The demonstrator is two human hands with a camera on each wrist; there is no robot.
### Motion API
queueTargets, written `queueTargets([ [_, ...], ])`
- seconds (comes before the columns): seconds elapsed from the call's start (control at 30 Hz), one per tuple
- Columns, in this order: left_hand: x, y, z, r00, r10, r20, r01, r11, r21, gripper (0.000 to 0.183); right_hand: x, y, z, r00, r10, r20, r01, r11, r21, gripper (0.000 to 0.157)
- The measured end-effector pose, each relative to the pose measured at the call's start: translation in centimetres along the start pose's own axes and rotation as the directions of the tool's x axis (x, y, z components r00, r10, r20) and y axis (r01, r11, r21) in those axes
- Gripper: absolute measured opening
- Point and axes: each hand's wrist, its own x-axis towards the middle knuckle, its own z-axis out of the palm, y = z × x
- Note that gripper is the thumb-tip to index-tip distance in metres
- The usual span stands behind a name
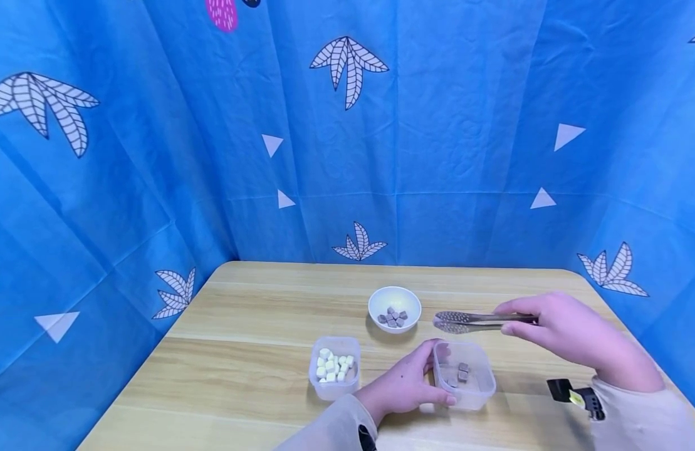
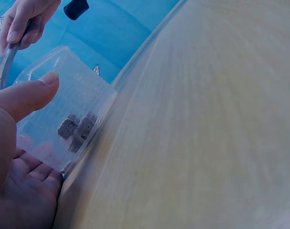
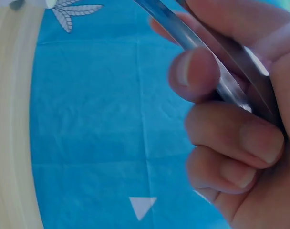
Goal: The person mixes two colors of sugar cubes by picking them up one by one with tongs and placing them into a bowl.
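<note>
My left hand [image 1: 406,381] holds a clear plastic container [image 1: 475,396] by its left side, thumb along the near wall and fingers at the far one. Several greyish-brown cubes [image 2: 78,131] lie in the bottom of that container. In my right hand [image 1: 569,332] is a pair of metal tongs [image 1: 482,318], gripped by the handles and held level above the container's far edge. The tongs' perforated tips point left, toward a white bowl [image 1: 395,295] with several similar cubes [image 1: 393,318] in it. Close up, the right wrist view shows fingers curled round the tongs' arms [image 3: 171,24].
Left of my left hand stands a second clear container [image 1: 334,393] with several small white cubes [image 1: 333,365]. Everything rests on a light wooden table [image 1: 229,376]. Blue patterned curtains [image 1: 454,156] hang behind the table and at both sides.
</note>
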Motion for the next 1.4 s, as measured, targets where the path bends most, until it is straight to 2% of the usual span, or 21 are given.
queueTargets([
  [0.17,-0.1,0.0,-0.1,1.000,0.002,-0.001,-0.002,1.000,0.000,0.088,1.2,-0.2,1.8,0.989,-0.031,-0.146,0.015,0.994,-0.107,0.027],
  [0.33,0.0,-0.1,-0.1,1.000,0.020,0.002,-0.020,1.000,0.009,0.085,2.6,-0.1,4.1,0.976,-0.018,-0.217,-0.013,0.990,-0.141,0.029],
  [0.5,0.0,-0.1,-0.1,0.999,0.031,0.009,-0.031,1.000,0.002,0.082,3.4,0.1,5.9,0.976,0.029,-0.214,-0.063,0.986,-0.156,0.028],
  [0.73,0.1,-0.2,-0.1,0.999,0.040,0.010,-0.040,0.999,0.017,0.085,3.9,-0.1,6.8,0.974,0.087,-0.209,-0.118,0.983,-0.139,0.030],
  [1.2,0.2,-0.4,-0.2,0.998,0.056,0.019,-0.056,0.998,0.005,0.083,4.1,0.2,8.1,0.972,0.108,-0.209,-0.138,0.982,-0.131,0.031],
  [1.4,0.2,-0.5,-0.1,0.998,0.052,0.020,-0.052,0.999,0.001,0.084,4.0,0.2,8.1,0.973,0.117,-0.200,-0.143,0.982,-0.120,0.032],
])
